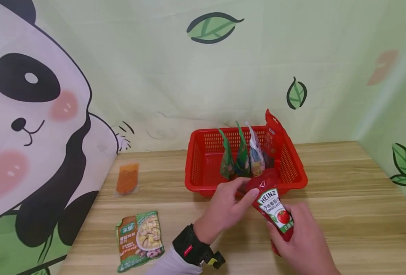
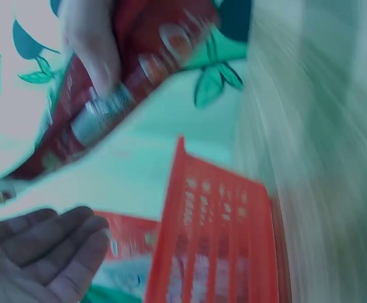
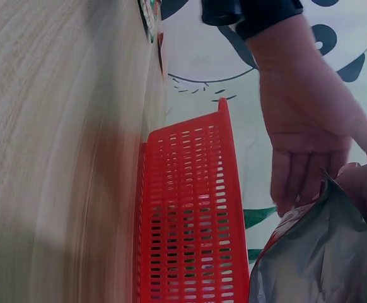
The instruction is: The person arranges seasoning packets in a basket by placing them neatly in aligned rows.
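A red Heinz tomato ketchup pouch (image 1: pixel 273 210) tilts over the front rim of the red plastic basket (image 1: pixel 197 164). My right hand (image 1: pixel 304 238) grips the lower end of this pouch, whose silvery side faces the right wrist view. My left hand (image 1: pixel 223 204) is at the pouch's upper end, its fingers extended and thumb apart; in the left wrist view its palm (image 2: pixel 51 255) lies just below the narrow tip. Whether it touches the pouch is hard to tell. Inside the basket stand two green packets (image 1: pixel 242 158), a whitish packet (image 1: pixel 256 152) and a red packet (image 1: pixel 275 135).
An orange packet (image 1: pixel 127 178) lies on the wooden table (image 1: pixel 343 191) left of the basket. Nearer the front is a green and brown food packet (image 1: pixel 139 240). Behind the table hangs a printed cloth (image 1: pixel 155 76) with a panda and leaves.
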{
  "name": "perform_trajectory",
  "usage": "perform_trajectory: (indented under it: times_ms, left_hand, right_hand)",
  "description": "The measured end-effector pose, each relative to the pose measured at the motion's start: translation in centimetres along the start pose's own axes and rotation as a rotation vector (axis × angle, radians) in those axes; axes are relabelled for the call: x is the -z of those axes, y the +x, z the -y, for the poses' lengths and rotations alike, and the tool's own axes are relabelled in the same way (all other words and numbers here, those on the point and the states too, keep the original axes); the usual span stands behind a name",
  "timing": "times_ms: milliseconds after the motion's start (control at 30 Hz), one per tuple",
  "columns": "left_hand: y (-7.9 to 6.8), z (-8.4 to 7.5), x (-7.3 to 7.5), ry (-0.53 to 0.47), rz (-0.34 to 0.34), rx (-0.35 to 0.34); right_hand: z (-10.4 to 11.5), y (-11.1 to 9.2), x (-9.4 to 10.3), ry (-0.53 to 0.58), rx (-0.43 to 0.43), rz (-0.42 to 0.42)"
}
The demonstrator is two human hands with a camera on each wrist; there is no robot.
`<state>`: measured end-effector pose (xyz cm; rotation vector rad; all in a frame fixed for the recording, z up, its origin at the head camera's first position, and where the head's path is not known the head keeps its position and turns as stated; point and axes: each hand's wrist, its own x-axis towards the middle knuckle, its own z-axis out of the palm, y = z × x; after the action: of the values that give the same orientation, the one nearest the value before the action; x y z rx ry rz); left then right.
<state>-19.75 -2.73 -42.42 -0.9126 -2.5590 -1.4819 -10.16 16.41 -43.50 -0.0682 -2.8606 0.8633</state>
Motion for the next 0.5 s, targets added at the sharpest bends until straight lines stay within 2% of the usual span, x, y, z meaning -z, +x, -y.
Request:
perform_trajectory:
  times_ms: [67,200,500]
  left_hand:
    - [0.1,-0.6,-0.4,-0.087,-0.029,0.048]
    - [0.3,-1.3,-0.8,-0.14,-0.072,0.106]
    - [0.5,-2.0,-0.9,-0.105,-0.114,0.138]
  right_hand:
    - [0.1,-0.1,-0.1,-0.006,0.011,-0.01]
    - [0.3,-0.1,-0.3,-0.009,0.027,-0.024]
    - [0.7,-0.2,-0.7,-0.008,0.017,0.001]
